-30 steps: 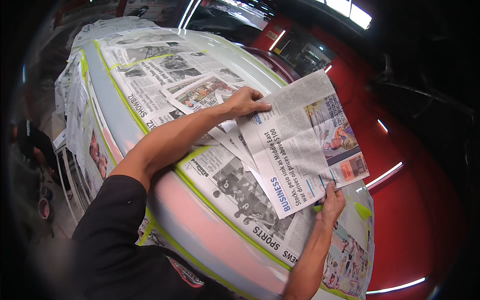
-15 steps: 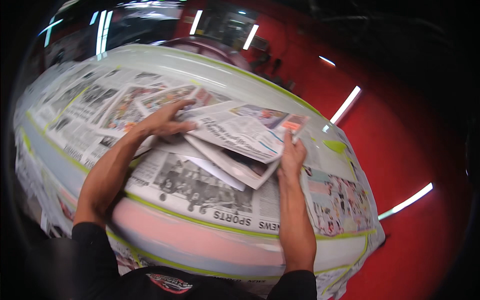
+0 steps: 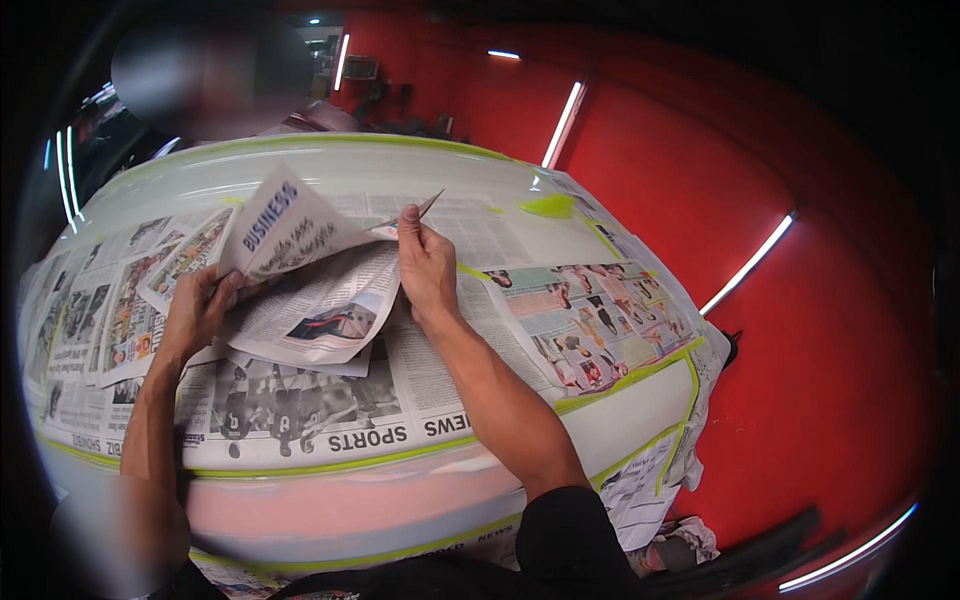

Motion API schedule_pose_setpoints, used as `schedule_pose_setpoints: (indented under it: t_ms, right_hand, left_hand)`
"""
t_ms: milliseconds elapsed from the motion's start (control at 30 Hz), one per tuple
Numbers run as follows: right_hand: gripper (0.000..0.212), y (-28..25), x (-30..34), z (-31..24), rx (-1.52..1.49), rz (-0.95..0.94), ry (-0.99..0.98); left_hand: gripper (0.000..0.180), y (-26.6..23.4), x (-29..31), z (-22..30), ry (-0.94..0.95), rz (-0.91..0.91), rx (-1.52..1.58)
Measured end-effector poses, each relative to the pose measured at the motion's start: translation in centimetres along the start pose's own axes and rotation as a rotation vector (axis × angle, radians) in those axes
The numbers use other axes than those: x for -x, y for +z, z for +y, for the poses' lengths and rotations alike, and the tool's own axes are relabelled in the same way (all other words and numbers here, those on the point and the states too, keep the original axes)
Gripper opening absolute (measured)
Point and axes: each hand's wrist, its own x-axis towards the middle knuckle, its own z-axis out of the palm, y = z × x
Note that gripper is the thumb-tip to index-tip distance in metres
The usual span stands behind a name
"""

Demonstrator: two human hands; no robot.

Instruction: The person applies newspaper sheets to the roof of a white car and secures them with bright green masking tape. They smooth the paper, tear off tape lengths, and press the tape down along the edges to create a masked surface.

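Folded newspaper sheets are held up in front of me, the upper one lifted and curling. My left hand pinches their left edge. On the right side, my right hand is closed on the sheets with its thumb pointing up. Beneath them, a curved vehicle panel shows pinkish and white patches along its near side. Printed newspaper pages cover much of it, edged by yellow-green masking tape. To the right of my forearm lies a coloured newspaper page.
A yellow-green patch sits on the panel's far right part. More paper hangs at the right corner. Beyond it spreads a red surface with bright light strips. A blurred dark round shape blocks the upper left.
The newspaper has been turned and partly unfolded, showing another page. Both hands appear further left in the view, which has also shifted. The left hand has closed on the sheets' edge.
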Motion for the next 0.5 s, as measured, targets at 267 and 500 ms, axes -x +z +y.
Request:
schedule_pose_setpoints:
  t_ms: [267,500]
  right_hand:
    - [0.053,0.2,-0.1,1.5,0.087,-0.029,-0.168]
    - [0.035,0.8,0.3,0.7,0.022,-0.13,-0.133]
  left_hand:
    - [0.036,-2.2,-1.2,-1.2,-0.082,0.253,0.29]
    - [0.03,-5.7,-0.8,-2.7,-0.268,0.409,0.597]
